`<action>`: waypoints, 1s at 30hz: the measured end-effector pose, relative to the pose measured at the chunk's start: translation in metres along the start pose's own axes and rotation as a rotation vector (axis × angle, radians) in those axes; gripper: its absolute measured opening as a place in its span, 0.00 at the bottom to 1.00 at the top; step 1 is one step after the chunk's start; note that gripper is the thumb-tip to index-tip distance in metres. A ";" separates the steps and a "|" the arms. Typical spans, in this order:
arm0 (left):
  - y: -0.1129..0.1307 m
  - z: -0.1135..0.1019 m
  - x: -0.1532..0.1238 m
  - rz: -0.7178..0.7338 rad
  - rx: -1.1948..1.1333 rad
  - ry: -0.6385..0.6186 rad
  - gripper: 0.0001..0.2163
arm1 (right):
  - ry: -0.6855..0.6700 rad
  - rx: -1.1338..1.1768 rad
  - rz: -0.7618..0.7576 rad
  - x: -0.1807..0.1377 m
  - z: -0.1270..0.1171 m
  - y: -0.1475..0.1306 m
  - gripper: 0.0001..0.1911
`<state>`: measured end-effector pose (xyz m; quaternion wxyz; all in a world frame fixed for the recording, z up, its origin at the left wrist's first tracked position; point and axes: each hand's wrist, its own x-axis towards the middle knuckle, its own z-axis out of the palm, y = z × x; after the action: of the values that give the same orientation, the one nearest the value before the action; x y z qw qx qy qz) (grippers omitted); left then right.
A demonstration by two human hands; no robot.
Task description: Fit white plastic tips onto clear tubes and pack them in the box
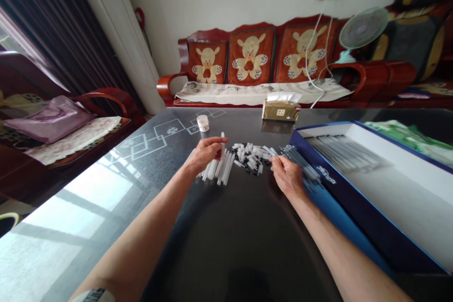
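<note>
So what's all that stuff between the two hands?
In the head view, a heap of small white and black pieces lies between the left hand, which pinches a white tube, and the right hand. More white tubes lie beside the left hand.

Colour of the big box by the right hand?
The box has blue walls and a white inside; head view shows it best.

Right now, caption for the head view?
Left hand holds a white tube over a tube pile; right hand at rods beside a blue box.
</note>
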<state>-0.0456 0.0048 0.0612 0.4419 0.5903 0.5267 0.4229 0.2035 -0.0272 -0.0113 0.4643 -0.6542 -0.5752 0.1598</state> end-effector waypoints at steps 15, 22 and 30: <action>-0.042 0.090 0.012 0.280 -0.108 -0.073 0.25 | -0.019 -0.226 -0.227 -0.007 0.007 -0.010 0.13; -0.038 0.093 0.011 0.210 -0.257 -0.077 0.39 | 0.057 0.007 -0.105 -0.001 0.008 0.003 0.13; -0.038 0.094 0.012 0.308 -0.239 -0.115 0.17 | 0.244 -0.107 -0.108 0.021 -0.024 0.012 0.14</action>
<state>0.0364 0.0112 0.0016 0.4684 0.6304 0.3501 0.5105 0.2342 -0.0171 -0.0015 0.5031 -0.6608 -0.5565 0.0231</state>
